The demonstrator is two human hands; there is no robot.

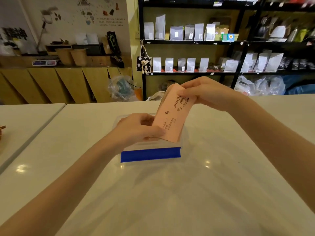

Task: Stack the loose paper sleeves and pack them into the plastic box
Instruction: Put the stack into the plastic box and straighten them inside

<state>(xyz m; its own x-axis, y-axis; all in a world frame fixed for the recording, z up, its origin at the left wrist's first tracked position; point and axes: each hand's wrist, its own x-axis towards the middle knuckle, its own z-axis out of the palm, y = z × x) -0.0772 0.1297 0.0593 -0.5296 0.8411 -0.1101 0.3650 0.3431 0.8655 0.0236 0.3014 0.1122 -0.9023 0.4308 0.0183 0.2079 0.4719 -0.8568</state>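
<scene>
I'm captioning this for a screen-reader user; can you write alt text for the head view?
Both hands hold a stack of pink paper sleeves tilted over a clear plastic box with a blue edge on a white table: left hand at the bottom, right hand at the top. Shelves of pouches stand behind.

The pink paper sleeve [172, 116] carries the printed word "COFFEE" beside a small cup drawing and coffee-bean marks. Lower on it run lines of small characters, too fine to read. The wall poster's [95, 16] text is blurred.
</scene>
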